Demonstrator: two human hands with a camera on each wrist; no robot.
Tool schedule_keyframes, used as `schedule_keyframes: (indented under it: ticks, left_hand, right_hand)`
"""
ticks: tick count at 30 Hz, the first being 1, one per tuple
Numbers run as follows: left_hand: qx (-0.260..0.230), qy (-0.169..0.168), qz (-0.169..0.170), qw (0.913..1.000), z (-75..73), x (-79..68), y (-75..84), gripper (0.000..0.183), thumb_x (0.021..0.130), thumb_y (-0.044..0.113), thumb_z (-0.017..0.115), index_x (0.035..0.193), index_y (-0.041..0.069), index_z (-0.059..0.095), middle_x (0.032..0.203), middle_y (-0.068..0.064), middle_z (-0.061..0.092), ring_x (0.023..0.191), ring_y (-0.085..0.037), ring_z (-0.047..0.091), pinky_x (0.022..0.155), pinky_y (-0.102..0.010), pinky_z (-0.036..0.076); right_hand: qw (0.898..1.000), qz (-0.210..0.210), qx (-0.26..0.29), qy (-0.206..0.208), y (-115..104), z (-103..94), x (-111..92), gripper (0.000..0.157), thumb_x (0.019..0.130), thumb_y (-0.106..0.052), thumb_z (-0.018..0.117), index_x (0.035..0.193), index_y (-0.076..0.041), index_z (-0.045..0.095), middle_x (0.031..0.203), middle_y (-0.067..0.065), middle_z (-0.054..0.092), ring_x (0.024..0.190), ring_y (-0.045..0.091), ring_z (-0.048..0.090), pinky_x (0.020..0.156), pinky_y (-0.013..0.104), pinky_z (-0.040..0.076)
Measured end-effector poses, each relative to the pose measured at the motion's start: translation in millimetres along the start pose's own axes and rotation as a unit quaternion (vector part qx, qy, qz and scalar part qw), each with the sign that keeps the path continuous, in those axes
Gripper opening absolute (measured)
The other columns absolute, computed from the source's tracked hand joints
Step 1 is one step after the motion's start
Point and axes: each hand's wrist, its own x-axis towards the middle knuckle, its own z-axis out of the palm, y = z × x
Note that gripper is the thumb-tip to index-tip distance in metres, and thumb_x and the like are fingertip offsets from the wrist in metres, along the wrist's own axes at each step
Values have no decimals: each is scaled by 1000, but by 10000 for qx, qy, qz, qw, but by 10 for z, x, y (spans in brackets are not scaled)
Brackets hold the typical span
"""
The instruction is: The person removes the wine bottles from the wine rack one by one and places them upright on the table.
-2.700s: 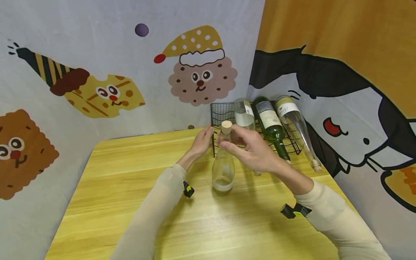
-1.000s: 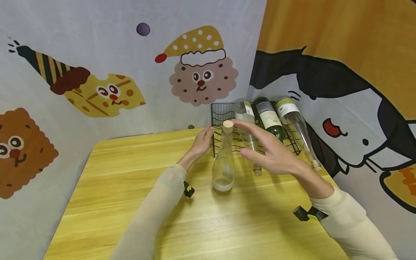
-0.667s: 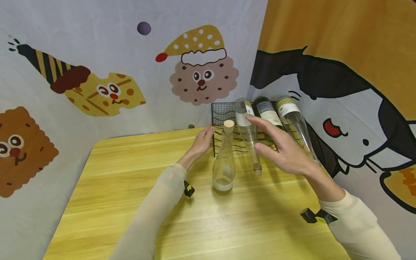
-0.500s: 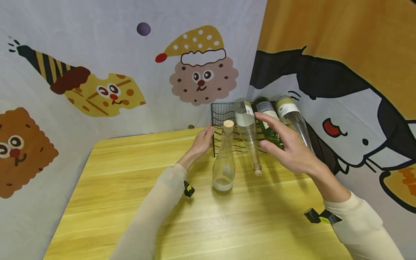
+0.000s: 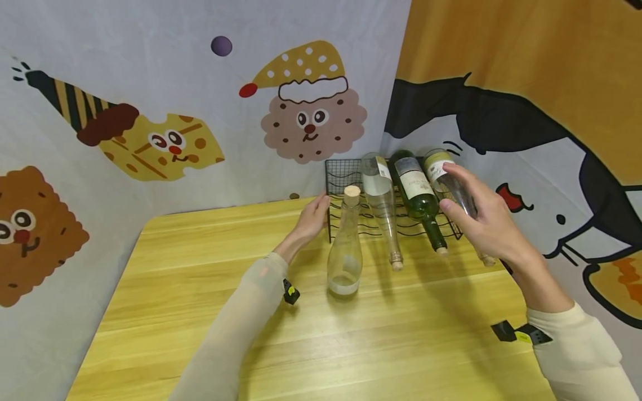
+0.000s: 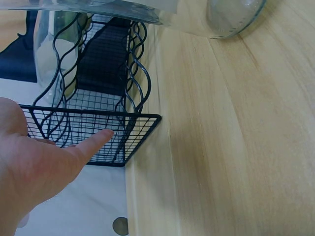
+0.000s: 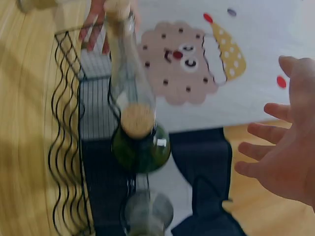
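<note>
Clear corked bottle (image 5: 344, 256) is being kept upright on the wooden table (image 5: 165, 278), in front of the left part of a black wire rack (image 5: 343, 176). Its mouth is being stopped by a pale cork (image 5: 352, 194). A pale band is being seen low in the glass; whether liquid or a thick base is being shown cannot be told.

Rack: three bottles are being held side by side, lying with necks toward the person and out past the front edge. Left to right: labelled clear bottle (image 5: 377, 186), green bottle (image 5: 418, 207), gold-topped clear bottle (image 5: 437, 162). All three are being closed by corks (image 5: 397, 265).

Left hand (image 5: 313, 216): being rested against the rack's left end, fingers being held straight and slightly parted, one digit being laid across the end mesh.

Right hand (image 5: 484, 217): being held over the gold-topped clear bottle, which is being partly covered in the head view. Fingers are being spread, thumb well apart.

Against the earliest head frame: the standing bottle's neck is no longer being enclosed by the right hand, now being carried rightward; the bottle's place and the left hand's are being kept.
</note>
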Motion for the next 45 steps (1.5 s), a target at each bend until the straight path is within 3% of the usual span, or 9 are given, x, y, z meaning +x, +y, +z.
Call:
schedule_keyframes:
  ticks: [4,6,14,29,32,38,42,45]
  left_hand:
    - [-3,6,5,10000,0,3,-11,75,122,61,29,183,19,17,190,-7,24,174,-34,33,128,-57,53]
    - [-17,1,4,10000,2,4,-13,75,122,61,29,183,19,17,191,-7,24,174,-34,33,128,-57,54]
    - [-22,13,13,10000,6,9,-21,76,122,62,28,183,19,17,191,-8,23,174,-36,33,127,-57,55]
    - [-19,61,35,10000,8,17,-38,74,121,62,29,183,22,19,190,-7,25,173,-35,34,126,-56,56]
    - [-25,60,27,10000,7,21,-42,74,122,62,29,183,22,19,190,-8,25,173,-36,34,125,-56,56]
    - [-39,63,58,10000,7,24,-40,76,122,61,29,183,19,19,191,-8,23,173,-37,34,125,-57,56]
    - [-26,56,75,10000,4,19,-34,76,122,61,29,183,16,19,191,-8,22,173,-38,33,124,-56,57]
    - [-29,47,72,10000,1,17,-30,75,122,60,29,183,16,19,191,-8,23,173,-38,33,125,-56,56]
  right_hand:
    - [9992,354,-152,82,177,-86,1,68,112,-26,68,176,-28,42,182,18,41,167,52,37,132,82,28]
    - [9985,521,-171,81,274,-122,-1,67,114,-28,65,176,-26,41,182,21,40,168,55,33,132,85,24]
    - [9933,1127,-251,-63,648,-238,7,66,119,-37,55,180,-23,33,185,26,30,170,58,26,132,86,21]
    - [9870,1586,-218,-143,1234,-291,-23,68,122,-44,43,180,-12,29,183,27,33,167,57,33,143,63,26]
    - [9845,1735,-160,-189,1319,-276,-11,69,123,-48,40,180,-12,28,183,27,35,165,57,34,141,65,27]
    - [9787,2011,130,-387,1526,-226,27,75,122,-53,34,180,-6,24,183,29,31,166,60,30,132,80,26]
    - [9745,2171,191,-524,1648,-190,35,78,122,-57,30,181,-6,22,185,29,28,166,61,29,130,82,27]
    - [9722,2256,211,-588,1706,-161,40,79,122,-58,28,181,-6,21,184,30,29,160,62,37,126,80,35]
